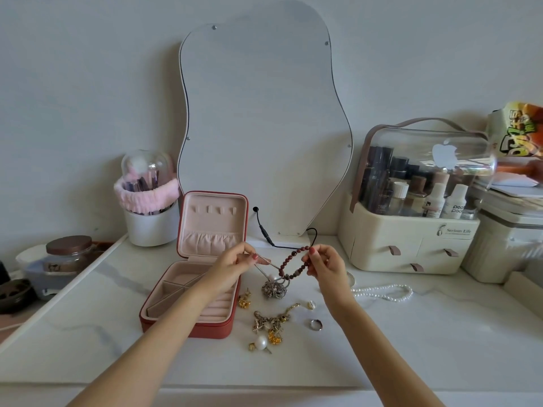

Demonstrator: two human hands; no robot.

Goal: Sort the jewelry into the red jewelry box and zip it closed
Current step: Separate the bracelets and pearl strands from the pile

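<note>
A silver chain (262,261) is pinched between thumb and fingertips of the left hand (235,264), lifted above the tabletop (411,333), with a pearl and a grey metallic cluster (274,289) hanging at its lower end. A dark red bead bracelet (289,264) is pinched by the right hand (324,264), fingers curled round it; the bracelet and the chain are tangled together between the two hands.

The red jewelry box (205,289) is found just left of the hands, lid standing open and upright, pale pink lining shown, with hooks and a gathered pocket in the lid and dividers and ring rolls in the base. The left forearm crosses over its front right corner.

More jewelry is scattered on the marble just in front of the hands: gold earrings (244,299), a gold charm bracelet (273,320), a pearl brooch (261,343), a ring (316,324) and a small shell-like piece (311,304). A pearl necklace (382,292) is laid to the right, well apart from the box.

Open marble is left in the foreground, up to the near edge. Behind, the way is bounded by a wavy mirror (264,127), its black cable (264,230), a brush holder (150,201) at the left and a cosmetics organizer (411,230) at the right.
</note>
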